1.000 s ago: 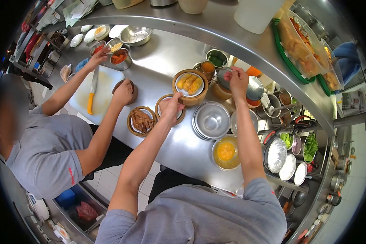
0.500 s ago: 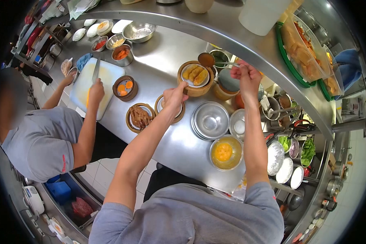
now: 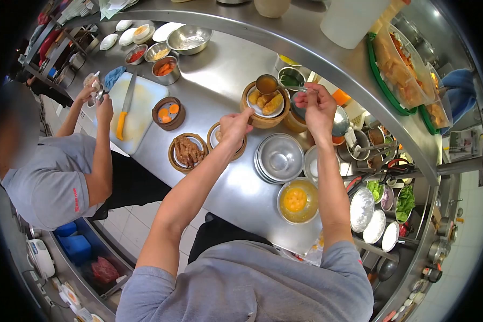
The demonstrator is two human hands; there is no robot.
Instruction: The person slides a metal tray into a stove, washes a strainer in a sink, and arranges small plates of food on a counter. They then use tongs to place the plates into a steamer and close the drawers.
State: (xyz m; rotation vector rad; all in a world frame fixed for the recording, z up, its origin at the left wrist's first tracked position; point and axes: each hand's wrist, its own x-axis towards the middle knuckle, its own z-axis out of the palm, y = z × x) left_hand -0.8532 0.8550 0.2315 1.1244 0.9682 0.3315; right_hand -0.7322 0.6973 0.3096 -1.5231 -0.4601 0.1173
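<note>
Steamer basket (image 3: 265,123): rolls (image 3: 272,104) inside, pinched by left hand (image 3: 235,129). Above it: ladle (image 3: 292,87) pinched by right hand (image 3: 319,110), sauce (image 3: 266,85) seems unpoured.

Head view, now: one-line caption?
Right hand holds a ladle of brown liquid over the bamboo steamer, left hand at its rim.

Round tan bamboo steamer (image 3: 266,122) with golden-yellow rolls (image 3: 272,104); shiny silver metal desk (image 3: 231,188); long knife handle (image 3: 122,126) in plain yellow; rectangular plastic tray (image 3: 385,75) in bright green.
</note>
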